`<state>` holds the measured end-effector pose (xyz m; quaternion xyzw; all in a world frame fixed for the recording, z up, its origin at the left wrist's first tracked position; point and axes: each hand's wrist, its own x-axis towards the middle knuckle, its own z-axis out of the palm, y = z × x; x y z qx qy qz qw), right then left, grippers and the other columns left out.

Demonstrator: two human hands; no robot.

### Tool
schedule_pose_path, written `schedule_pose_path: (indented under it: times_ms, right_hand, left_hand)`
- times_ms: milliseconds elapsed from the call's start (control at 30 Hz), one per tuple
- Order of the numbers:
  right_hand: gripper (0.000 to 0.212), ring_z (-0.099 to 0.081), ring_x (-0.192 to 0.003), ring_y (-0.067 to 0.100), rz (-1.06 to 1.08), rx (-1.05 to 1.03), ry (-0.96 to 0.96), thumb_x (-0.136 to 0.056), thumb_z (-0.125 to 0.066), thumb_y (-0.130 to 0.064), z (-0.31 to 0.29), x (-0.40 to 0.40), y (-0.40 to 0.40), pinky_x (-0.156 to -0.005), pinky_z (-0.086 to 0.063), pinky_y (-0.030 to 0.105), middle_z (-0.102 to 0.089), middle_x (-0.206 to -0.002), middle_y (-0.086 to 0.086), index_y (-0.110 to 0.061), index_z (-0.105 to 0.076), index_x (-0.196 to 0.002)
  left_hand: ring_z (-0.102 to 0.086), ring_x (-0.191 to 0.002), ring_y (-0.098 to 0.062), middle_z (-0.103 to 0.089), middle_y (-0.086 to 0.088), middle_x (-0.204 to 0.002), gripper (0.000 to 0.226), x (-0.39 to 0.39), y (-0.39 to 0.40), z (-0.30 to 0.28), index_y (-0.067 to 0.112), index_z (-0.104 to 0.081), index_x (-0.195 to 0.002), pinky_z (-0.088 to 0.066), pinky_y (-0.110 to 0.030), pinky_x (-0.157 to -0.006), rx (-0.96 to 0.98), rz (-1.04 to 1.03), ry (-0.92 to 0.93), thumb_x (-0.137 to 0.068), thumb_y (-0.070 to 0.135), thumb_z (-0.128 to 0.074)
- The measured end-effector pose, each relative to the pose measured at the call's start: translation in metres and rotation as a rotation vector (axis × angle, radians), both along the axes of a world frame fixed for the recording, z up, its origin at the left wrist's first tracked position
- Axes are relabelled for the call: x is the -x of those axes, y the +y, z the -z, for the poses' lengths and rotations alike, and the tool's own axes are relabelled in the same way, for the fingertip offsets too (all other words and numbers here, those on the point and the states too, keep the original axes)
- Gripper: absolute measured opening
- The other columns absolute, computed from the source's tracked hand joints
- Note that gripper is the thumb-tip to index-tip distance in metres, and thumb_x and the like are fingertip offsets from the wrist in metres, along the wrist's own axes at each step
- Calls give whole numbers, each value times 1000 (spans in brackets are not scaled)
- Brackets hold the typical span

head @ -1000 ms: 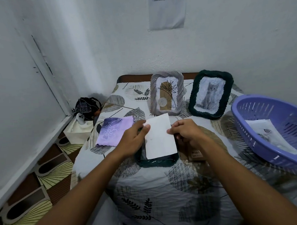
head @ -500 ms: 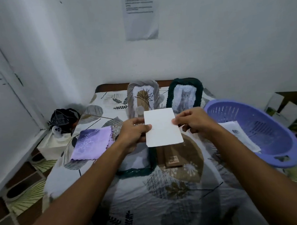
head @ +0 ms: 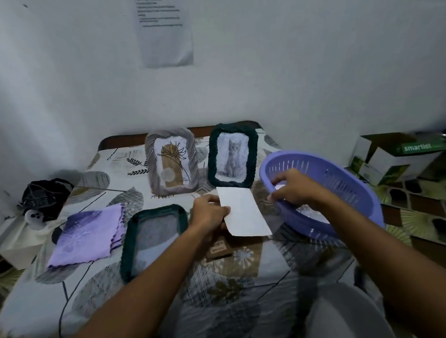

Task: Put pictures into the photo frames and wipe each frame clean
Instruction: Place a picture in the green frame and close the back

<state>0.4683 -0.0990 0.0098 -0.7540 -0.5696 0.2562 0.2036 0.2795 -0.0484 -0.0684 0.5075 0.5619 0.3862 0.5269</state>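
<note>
My left hand pinches the left edge of a blank white picture back above the table. My right hand is over the near rim of the purple basket, its fingers curled on a white sheet inside. A dark green frame lies flat left of my left hand. Beside that frame lies a folded purple cloth. A brown backing board sits under my left wrist. Against the wall stand a grey frame with a plant picture and a dark green frame with a cat picture.
A patterned cloth covers the table. A black bundle and a white box sit on the floor at the left. Cardboard boxes stand on the right past the basket. A printed sheet hangs on the wall.
My right hand let go of the white picture and moved right into the purple basket. My left hand alone carried the picture right, uncovering the flat green frame. The camera tilted up.
</note>
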Motion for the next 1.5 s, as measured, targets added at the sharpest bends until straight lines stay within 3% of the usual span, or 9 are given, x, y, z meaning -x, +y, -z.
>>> schedule_pose_path:
  times_ms: [100,300,467,700,900,1067,1167,1300,1500]
  right_hand:
    - [28,-59,-70,20,19,-31,19,-83,-71,-9,-8,-7,0,-67,-51,35,-63,-95,11,-4,-67,-111]
    - [22,-58,-65,18,46,-27,105,-85,-68,-8,-16,-17,1,-49,-46,25,-61,-79,4,-10,-66,-107]
    - [28,-62,-67,22,36,-22,153,-84,-70,-9,-8,-16,3,-53,-51,27,-64,-82,7,-11,-66,-111]
    - [33,-62,-64,24,43,-34,172,-81,-73,-9,1,-12,6,-52,-51,28,-65,-78,10,-10,-64,-113]
    - [32,-59,-59,19,37,-34,168,-81,-74,-11,12,-8,4,-46,-45,23,-61,-74,6,-8,-66,-112]
    - [31,-59,-57,20,36,-34,185,-80,-77,-24,16,-12,1,-44,-46,23,-64,-74,11,-8,-66,-104]
    - [27,-64,-68,27,85,-60,209,-86,-70,-31,16,-29,5,-57,-56,32,-67,-87,17,-7,-69,-97]
    - [13,-62,-61,29,199,-87,-7,-84,-73,-15,21,-73,20,-59,-56,37,-65,-76,17,-5,-65,-85]
    - [38,-61,-65,26,186,106,-393,-68,-86,-25,38,-101,21,-60,-52,34,-55,-66,9,-5,-56,-78]
  left_hand:
    - [-68,-79,-27,-69,-14,-96,16,-18,1,7,6,-61,-93,-58,-35,-57,8,22,28,-82,-3,-67]
    - [-69,-75,-29,-69,-14,-90,17,-57,-1,15,8,-60,-90,-59,-40,-57,42,45,6,-80,-2,-69]
    - [-70,-71,-32,-68,-16,-88,23,-80,-4,20,15,-56,-80,-59,-50,-61,89,48,-40,-79,-3,-69]
    - [-67,-66,-31,-67,-19,-93,23,-87,-4,20,13,-55,-80,-58,-41,-49,115,62,-106,-83,-7,-64]
    - [-70,-76,-37,-67,-25,-98,21,-77,-3,17,-1,-53,-105,-58,-53,-61,183,142,-160,-86,-4,-63]
    - [-59,-50,-26,-60,-16,-66,17,-58,6,9,0,-55,-96,-58,-53,-61,116,186,-25,-90,13,-65]
    - [-57,-49,-28,-62,-20,-71,22,-50,11,-3,5,-57,-92,-56,-48,-50,64,152,23,-89,24,-67]
    - [-63,-58,-22,-65,-16,-85,30,-56,9,-25,0,-59,-98,-59,-44,-54,-1,216,-94,-89,28,-67]
    - [-63,-63,-22,-66,-20,-92,33,-77,3,-30,2,-54,-103,-59,-43,-59,27,241,-167,-86,25,-71]
